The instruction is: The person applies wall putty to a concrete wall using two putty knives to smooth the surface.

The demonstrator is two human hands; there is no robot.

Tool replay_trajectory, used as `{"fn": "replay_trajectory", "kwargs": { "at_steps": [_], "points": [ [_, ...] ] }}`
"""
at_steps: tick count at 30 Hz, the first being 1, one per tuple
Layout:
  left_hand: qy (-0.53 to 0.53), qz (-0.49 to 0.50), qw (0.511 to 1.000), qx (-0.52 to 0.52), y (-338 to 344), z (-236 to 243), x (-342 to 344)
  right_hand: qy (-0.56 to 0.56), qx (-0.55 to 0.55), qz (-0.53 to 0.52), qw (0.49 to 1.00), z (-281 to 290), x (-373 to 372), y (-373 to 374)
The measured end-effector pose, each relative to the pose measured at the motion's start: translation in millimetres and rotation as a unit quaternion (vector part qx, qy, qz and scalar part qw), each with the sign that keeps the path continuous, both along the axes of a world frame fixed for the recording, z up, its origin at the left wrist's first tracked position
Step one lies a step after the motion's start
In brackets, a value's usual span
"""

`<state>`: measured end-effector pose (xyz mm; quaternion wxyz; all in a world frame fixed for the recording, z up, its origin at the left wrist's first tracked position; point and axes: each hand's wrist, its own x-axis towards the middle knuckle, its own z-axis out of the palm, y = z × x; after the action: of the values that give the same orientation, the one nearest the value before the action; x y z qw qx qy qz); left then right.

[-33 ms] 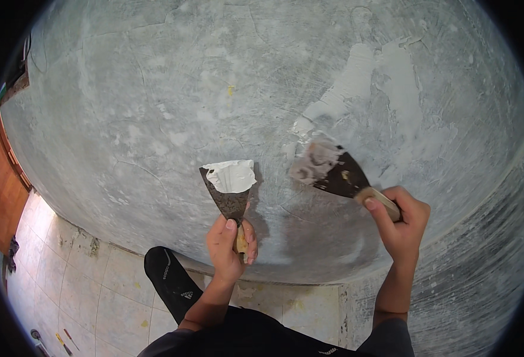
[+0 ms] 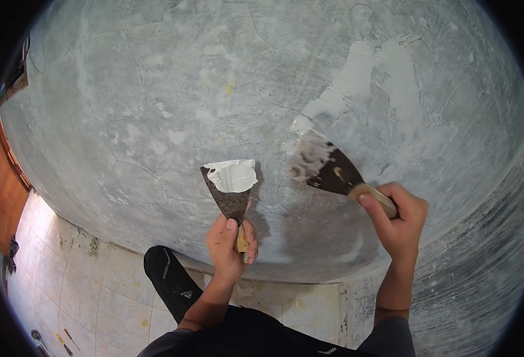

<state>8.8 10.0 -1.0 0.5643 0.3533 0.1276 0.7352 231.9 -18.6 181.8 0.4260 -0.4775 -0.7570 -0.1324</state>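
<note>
My left hand (image 2: pixel 231 247) is closed round the handle of a putty knife (image 2: pixel 232 205), its dark, speckled blade pointing up. A thick lump of white putty (image 2: pixel 233 176) covers the blade's wide end. In my right hand (image 2: pixel 402 219) is a second putty knife (image 2: pixel 339 172) with a pale handle, tilted up to the left. Its dark blade is smeared with greyish-white putty and slightly blurred; the blade end lies at or very near the grey wall (image 2: pixel 172 113). Just above that blade, white streaks of putty (image 2: pixel 348 77) spread over the wall.
A second wall (image 2: pixel 452 285) meets this one at a corner on the right. Pale floor tiles (image 2: pixel 119 297) run along the wall's foot, with my black-clad leg (image 2: pixel 170 276) above them. At the left are a brown wooden door (image 2: pixel 6 190) and small tools (image 2: pixel 64 344) on the floor.
My right hand and its putty knife have shifted slightly to the left. My left hand and its loaded knife have hardly moved.
</note>
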Motion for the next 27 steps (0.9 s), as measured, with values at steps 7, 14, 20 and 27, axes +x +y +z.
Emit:
{"fn": "replay_trajectory", "kwargs": {
  "at_steps": [7,14,20,27],
  "points": [
    [0.005,-0.006,1.0,0.015,-1.0,-0.6,-4.9,-0.01,-0.042,-0.051,0.998,9.1,6.8,11.0],
    [0.002,-0.02,1.0,0.012,-2.6,1.7,-0.8,0.011,0.012,-0.037,0.999,10.0,2.0,-2.1],
    [0.011,-0.032,0.999,0.016,-7.5,0.0,1.9,-0.035,-0.039,-0.047,0.998,12.4,-5.6,13.6],
    [0.009,-0.035,0.999,0.017,-4.9,-0.9,2.9,-0.002,0.018,-0.057,0.998,22.6,12.6,-7.7]
  ]
}}
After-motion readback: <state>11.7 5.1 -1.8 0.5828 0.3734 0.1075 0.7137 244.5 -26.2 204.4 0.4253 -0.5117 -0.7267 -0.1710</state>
